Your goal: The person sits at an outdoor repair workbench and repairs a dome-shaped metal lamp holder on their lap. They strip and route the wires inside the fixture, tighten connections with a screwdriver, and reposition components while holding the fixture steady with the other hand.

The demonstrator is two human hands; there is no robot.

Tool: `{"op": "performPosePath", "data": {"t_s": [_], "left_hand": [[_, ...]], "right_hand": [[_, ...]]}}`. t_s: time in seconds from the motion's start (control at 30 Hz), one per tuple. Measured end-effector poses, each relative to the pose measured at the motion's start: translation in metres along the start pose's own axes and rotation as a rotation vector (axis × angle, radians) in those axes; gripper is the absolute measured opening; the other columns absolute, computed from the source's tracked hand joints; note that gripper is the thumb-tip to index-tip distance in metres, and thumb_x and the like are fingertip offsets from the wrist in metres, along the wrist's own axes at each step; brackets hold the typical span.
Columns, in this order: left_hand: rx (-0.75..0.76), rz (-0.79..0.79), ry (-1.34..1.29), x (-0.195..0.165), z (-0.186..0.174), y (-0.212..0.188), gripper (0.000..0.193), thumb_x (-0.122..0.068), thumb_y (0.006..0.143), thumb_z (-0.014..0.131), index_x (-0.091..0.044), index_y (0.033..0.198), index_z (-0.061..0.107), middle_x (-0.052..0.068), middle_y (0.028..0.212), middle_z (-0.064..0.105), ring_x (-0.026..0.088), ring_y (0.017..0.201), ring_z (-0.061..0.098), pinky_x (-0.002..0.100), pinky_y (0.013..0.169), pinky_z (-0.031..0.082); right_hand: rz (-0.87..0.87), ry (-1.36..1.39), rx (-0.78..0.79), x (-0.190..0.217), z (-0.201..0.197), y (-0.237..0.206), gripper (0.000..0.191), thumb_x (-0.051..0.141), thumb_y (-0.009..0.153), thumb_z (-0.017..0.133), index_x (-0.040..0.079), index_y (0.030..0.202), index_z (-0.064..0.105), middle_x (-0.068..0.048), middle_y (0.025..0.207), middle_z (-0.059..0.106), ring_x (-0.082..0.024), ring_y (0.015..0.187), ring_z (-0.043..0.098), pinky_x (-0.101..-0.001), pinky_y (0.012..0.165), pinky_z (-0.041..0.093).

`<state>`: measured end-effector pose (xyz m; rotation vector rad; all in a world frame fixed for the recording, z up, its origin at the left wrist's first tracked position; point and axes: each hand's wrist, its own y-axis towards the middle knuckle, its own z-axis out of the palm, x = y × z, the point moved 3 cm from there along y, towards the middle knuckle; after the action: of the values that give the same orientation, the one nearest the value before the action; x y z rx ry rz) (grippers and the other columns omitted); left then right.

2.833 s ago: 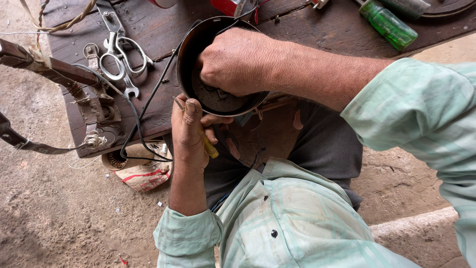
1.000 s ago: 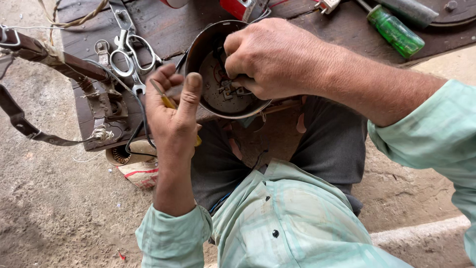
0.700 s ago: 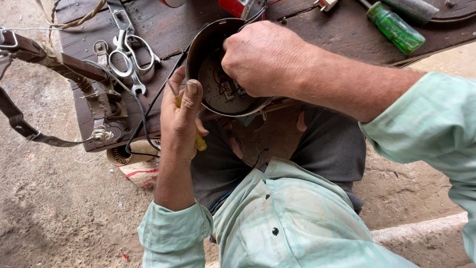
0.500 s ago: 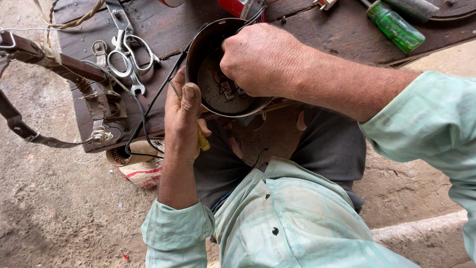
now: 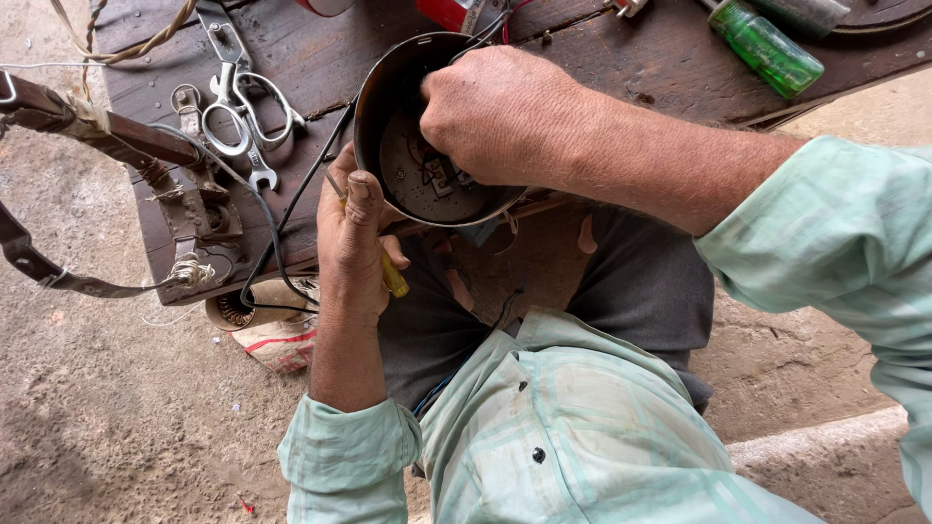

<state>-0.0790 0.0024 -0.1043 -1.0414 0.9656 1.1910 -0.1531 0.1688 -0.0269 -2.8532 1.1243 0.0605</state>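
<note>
A round dark metal housing (image 5: 381,107) rests at the near edge of a dark wooden bench, its open side up, with small parts and wires inside. My right hand (image 5: 505,116) reaches into the housing from the right, fingers curled down over the parts. My left hand (image 5: 351,243) sits against the housing's left rim, closed around a yellow-handled screwdriver (image 5: 392,276) whose handle end sticks out below the palm. The screwdriver's thin shaft points up beside my thumb.
Scissors (image 5: 254,107) and a small wrench (image 5: 258,175) lie on the wooden bench (image 5: 311,49) to the left. A black cable (image 5: 291,209) runs off the bench edge. A green-handled screwdriver (image 5: 765,47) lies at top right. A metal frame (image 5: 87,126) stands left; a wound coil (image 5: 254,309) lies on the dirt floor.
My left hand has drawn in from an open grip at the rim to a closed fist against the housing's left side. My right hand has stayed inside the housing.
</note>
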Motion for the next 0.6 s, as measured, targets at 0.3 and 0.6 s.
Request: {"op": "performPosePath", "data": {"t_s": [0.3,0.6], "left_hand": [[-0.006,-0.026,0.004,0.0059,-0.0028,-0.0009,0.105,-0.076,0.084,0.068,0.004,0.147,0.043,0.014,0.114,0.067,0.016,0.093,0.075,0.015,0.045,0.050],[0.003,-0.037,0.002,0.0085,-0.0069,-0.0007,0.083,-0.074,0.086,0.067,0.000,0.123,0.055,0.008,0.100,0.069,0.010,0.082,0.071,0.015,0.046,0.050]], "right_hand": [[0.030,0.013,0.080,-0.0002,-0.0003,0.0011,0.013,0.014,0.088,0.070,0.011,0.095,0.081,-0.015,0.089,0.074,-0.030,0.081,0.076,-0.0423,0.067,0.064],[0.008,0.011,0.075,0.0010,0.0035,0.0020,0.013,0.014,0.088,0.072,0.012,0.097,0.081,-0.014,0.095,0.074,-0.029,0.084,0.076,-0.0410,0.068,0.064]]}}
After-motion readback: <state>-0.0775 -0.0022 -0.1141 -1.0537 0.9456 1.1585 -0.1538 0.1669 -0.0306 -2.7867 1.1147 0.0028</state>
